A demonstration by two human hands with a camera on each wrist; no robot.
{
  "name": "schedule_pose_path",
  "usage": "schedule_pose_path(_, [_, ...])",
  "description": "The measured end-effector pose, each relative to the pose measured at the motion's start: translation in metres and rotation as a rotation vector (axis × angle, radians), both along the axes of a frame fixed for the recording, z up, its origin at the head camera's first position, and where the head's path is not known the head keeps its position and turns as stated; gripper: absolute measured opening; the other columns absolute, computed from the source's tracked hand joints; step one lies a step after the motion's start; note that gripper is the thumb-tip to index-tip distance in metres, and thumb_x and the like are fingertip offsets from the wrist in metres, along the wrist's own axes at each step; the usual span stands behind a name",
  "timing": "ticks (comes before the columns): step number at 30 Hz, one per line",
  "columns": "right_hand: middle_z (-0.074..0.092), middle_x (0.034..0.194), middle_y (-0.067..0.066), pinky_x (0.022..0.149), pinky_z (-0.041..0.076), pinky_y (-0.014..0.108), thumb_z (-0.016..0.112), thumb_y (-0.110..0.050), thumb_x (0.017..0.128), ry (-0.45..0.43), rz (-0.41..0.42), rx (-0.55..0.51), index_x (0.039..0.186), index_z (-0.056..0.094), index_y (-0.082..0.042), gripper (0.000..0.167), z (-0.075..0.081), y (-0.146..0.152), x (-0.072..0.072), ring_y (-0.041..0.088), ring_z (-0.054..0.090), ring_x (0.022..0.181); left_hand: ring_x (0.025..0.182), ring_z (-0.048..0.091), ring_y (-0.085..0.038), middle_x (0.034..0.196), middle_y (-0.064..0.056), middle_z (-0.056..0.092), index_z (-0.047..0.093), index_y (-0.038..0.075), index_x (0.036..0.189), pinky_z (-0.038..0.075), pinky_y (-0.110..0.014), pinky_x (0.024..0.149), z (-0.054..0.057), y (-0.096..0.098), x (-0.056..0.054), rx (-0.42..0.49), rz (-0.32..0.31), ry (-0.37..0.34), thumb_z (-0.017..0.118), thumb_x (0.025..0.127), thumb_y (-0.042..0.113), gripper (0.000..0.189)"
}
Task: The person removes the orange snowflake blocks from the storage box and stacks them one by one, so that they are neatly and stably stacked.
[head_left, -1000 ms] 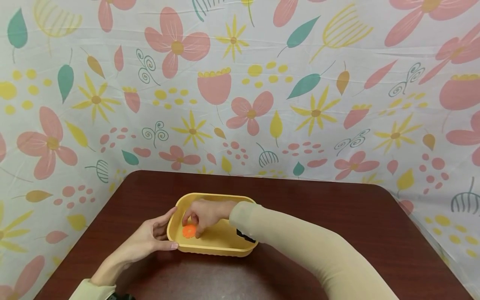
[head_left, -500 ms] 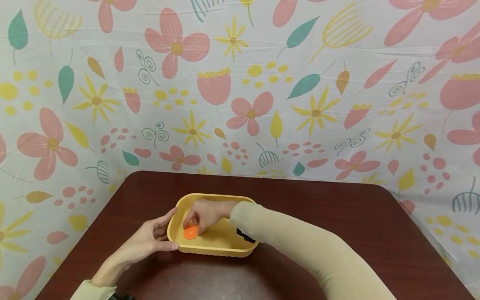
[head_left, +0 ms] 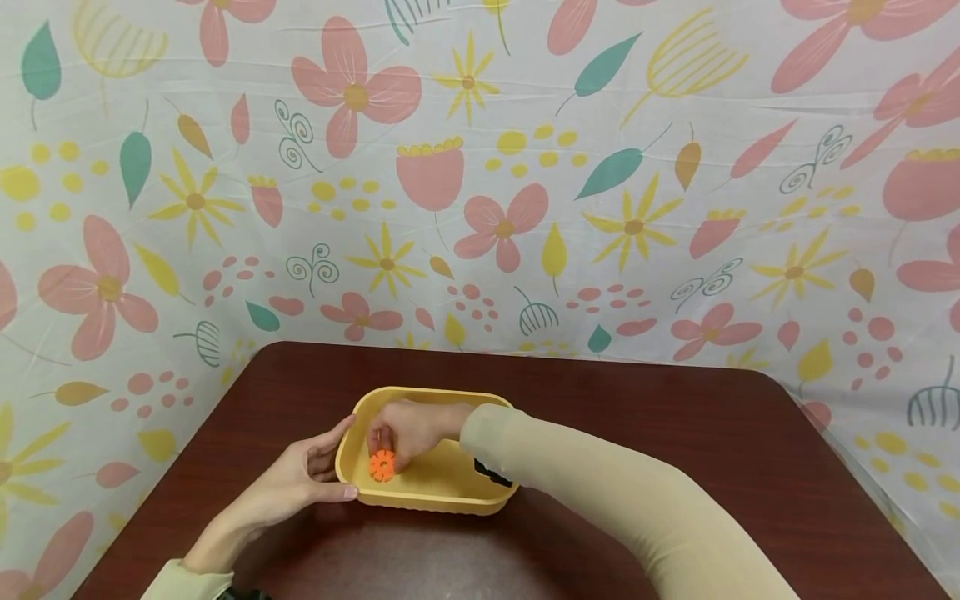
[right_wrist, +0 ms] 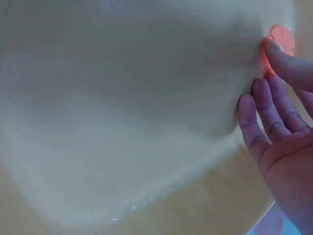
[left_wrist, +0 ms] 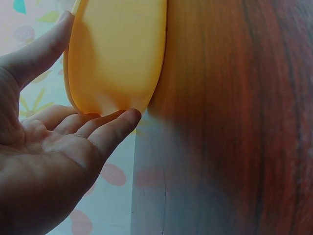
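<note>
A yellow plastic tub with rounded corners stands on the table, its inside facing up. My left hand holds the tub's left end, thumb at the near corner and fingers at the far side. In the left wrist view, the fingertips lie right at the tub's rim. Inside the tub, my right hand pinches a small orange notched disc with a hole in its middle. That disc stands tilted up near the tub's left end. The right wrist view shows the thumb over the orange disc.
The tub rests on a dark reddish-brown wooden table. A white cloth printed with flowers and leaves hangs behind it and along both sides. My right sleeve crosses over the tub's right end.
The orange disc has gone from lying nearly flat to tilted up, its face toward the head camera, and has shifted slightly right. The left hand and tub stay in place.
</note>
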State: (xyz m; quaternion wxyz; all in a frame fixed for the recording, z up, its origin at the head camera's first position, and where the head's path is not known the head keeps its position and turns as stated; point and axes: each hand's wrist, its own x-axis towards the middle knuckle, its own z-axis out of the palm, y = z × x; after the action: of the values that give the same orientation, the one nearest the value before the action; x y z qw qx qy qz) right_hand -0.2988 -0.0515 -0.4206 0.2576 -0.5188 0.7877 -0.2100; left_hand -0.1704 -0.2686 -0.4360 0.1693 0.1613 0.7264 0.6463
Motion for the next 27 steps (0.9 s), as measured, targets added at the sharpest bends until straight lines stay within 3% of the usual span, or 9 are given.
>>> schedule_pose_path(7, [0.069, 0.083, 0.002, 0.067, 0.051, 0.016, 0.086, 0.010, 0.080, -0.044, -0.003, -0.045, 0.102, 0.077, -0.004, 0.028, 0.0019, -0.0012, 0.0015, 0.003, 0.058, 0.071, 0.143, 0.040, -0.049, 0.166, -0.033, 0.019, 0.011, -0.004, 0.167, 0.053, -0.034, 0.100, -0.0001, 0.0001, 0.0002, 0.003, -0.007, 0.012, 0.082, 0.091, 0.003, 0.104])
schedule_pose_path(13, [0.069, 0.083, 0.007, 0.065, 0.050, 0.016, 0.082, 0.013, 0.081, -0.053, 0.004, -0.071, 0.104, 0.079, -0.002, 0.027, 0.0033, -0.0014, 0.0003, 0.004, 0.057, 0.071, 0.143, 0.039, -0.050, 0.166, -0.033, 0.019, 0.011, -0.004, 0.167, 0.054, -0.033, 0.100, 0.0001, 0.0000, 0.0003, 0.000, -0.005, 0.008, 0.082, 0.091, 0.003, 0.104])
schedule_pose_path(21, [0.073, 0.094, 0.002, 0.074, 0.051, 0.015, 0.090, 0.001, 0.079, -0.047, -0.014, 0.012, 0.115, 0.079, -0.003, 0.038, 0.0053, -0.0027, -0.0019, 0.006, 0.061, 0.081, 0.145, 0.038, -0.048, 0.167, -0.032, 0.020, 0.013, -0.001, 0.167, 0.051, -0.035, 0.103, 0.0006, -0.0007, -0.0007, -0.027, 0.014, 0.015, 0.083, 0.090, 0.004, 0.104])
schedule_pose_path(27, [0.074, 0.093, -0.001, 0.074, 0.052, 0.014, 0.091, 0.000, 0.078, -0.033, -0.011, 0.058, 0.118, 0.079, -0.002, 0.042, 0.0047, -0.0036, -0.0031, 0.003, 0.061, 0.080, 0.143, 0.040, -0.048, 0.167, -0.032, 0.019, 0.012, -0.001, 0.167, 0.053, -0.033, 0.101, -0.0001, -0.0008, -0.0007, -0.018, 0.010, -0.002, 0.083, 0.091, 0.004, 0.104])
